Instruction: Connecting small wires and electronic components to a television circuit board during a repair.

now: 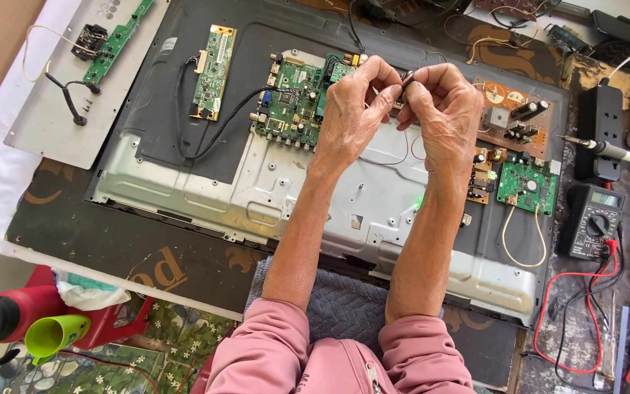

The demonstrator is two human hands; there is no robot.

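Across the workbench lies an opened flat-panel television [271, 182], back cover off, its green main board [297, 102] and the power board [508, 117] exposed and still wired. Above them the left hand [351, 109] and right hand [442, 109] pinch a thin black wire [407, 77] between closed fingertips; its joint looks unfinished. A multimeter [590, 220] and a soldering iron [614, 152] wait well off to the right.

We note green circuit boards [294, 102] on a silver metal chassis [257, 190]. Our sleeves [278, 350] are pink; the multimeter leads [585, 306] are red.
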